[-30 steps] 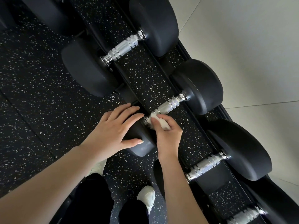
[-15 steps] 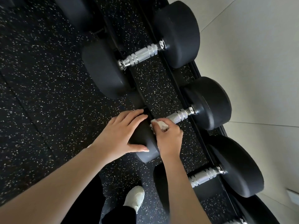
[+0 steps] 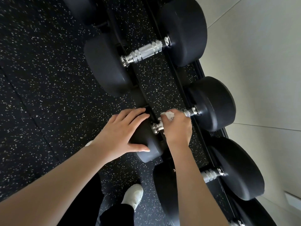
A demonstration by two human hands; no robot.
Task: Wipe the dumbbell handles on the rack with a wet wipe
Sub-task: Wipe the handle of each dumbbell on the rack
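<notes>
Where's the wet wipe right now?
In the head view, the wet wipe is in the right hand, wrapped over the middle dumbbell's handle, near centre frame.

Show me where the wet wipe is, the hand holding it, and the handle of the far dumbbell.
wet wipe (image 3: 167,115), head view, bunched top.
right hand (image 3: 178,128), head view, back of hand.
far dumbbell handle (image 3: 146,50), head view, knurled middle.

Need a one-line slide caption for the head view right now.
Right hand wraps a wet wipe around the middle dumbbell's handle while left hand steadies its near head.
</notes>
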